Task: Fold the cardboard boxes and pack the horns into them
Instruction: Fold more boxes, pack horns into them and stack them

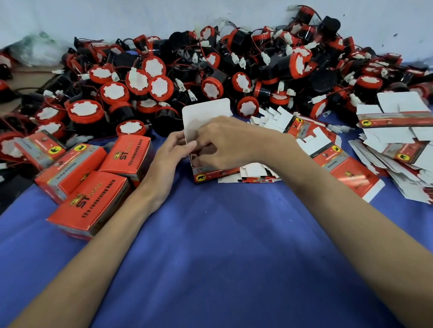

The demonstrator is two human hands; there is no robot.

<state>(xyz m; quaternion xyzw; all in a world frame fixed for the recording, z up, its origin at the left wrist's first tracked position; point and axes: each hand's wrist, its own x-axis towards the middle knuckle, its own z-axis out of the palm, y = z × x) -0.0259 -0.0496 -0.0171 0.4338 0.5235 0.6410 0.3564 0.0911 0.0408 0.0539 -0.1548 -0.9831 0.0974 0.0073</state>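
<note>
Here our right hand (pixel 224 141) curls down into the mouth of the open box (pixel 204 139), fingers bent inside it so we cannot tell what they pinch, while our left hand (pixel 172 153) grips the box's left wall, thumb on the edge. Left of that box lie four closed red boxes (pixel 88 183); right of it sprawl flat cardboard blanks (pixel 345 159). Behind it the horns (pixel 207 73) are heaped, all on the blue cloth (pixel 213 249).

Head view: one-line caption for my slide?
Both hands work at an open box on blue cloth, horns piled behind.
</note>
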